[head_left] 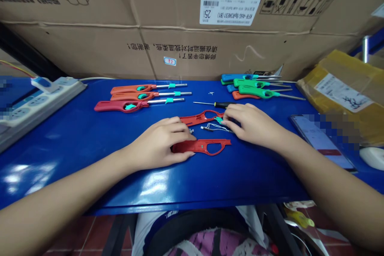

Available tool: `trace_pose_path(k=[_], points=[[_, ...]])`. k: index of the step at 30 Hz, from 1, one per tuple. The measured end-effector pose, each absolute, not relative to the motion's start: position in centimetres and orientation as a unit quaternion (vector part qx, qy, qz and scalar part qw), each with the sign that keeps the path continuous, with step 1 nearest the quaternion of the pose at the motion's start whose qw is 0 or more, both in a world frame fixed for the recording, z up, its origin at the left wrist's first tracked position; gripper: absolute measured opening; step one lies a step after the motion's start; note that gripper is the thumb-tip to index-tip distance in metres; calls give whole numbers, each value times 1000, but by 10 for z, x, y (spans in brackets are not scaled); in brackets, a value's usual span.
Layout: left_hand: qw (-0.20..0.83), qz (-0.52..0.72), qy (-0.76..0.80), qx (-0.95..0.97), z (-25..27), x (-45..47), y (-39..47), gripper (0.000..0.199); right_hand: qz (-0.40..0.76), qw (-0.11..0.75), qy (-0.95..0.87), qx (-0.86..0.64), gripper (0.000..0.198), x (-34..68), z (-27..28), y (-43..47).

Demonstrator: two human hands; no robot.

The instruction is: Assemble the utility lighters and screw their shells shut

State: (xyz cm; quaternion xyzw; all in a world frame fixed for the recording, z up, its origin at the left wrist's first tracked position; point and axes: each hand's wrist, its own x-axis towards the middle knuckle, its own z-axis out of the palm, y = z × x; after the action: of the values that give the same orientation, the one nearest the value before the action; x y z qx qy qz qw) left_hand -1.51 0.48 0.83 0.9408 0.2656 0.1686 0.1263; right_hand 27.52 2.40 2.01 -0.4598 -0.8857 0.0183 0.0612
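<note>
My left hand (163,140) is closed around the handle end of a red lighter casing half (213,148), open face up on the blue table. Beyond it lies a second red casing half (195,119), partly hidden by the same hand. My right hand (250,122) pinches at a small green trigger (219,119) by the narrow end of that farther half; its fingertips hide part of the piece. Between the halves lies a small igniter part with white wires (214,127). A small metal piece (191,131) shows beside my left fingers.
Assembled lighters (132,105) with orange and red handles lie back left; several green, blue and orange ones (255,88) lie back right. A screwdriver (222,105) rests behind the casings. A power strip (39,100), phone (322,140), taped parcel (339,92) and cardboard wall (180,28) surround the table.
</note>
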Motion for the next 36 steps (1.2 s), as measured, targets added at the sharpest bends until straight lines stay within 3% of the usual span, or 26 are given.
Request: trace_pose_path(k=[6, 12, 15, 20, 30, 36], points=[[103, 140, 275, 946, 14, -19, 5, 26, -25, 11, -894, -446, 18, 284, 27, 25], [98, 142, 279, 945, 13, -20, 5, 27, 48, 120, -922, -364, 15, 282, 32, 16], [100, 142, 277, 945, 13, -19, 6, 26, 97, 111, -940, -307, 14, 276, 31, 9], [105, 149, 274, 944, 12, -18, 6, 25, 75, 105, -952, -277, 14, 270, 27, 5], [102, 148, 275, 944, 12, -18, 5, 25, -83, 69, -923, -369, 19, 278, 31, 11], [97, 149, 275, 945, 12, -18, 5, 25, -88, 34, -899, -428, 13, 282, 25, 17]])
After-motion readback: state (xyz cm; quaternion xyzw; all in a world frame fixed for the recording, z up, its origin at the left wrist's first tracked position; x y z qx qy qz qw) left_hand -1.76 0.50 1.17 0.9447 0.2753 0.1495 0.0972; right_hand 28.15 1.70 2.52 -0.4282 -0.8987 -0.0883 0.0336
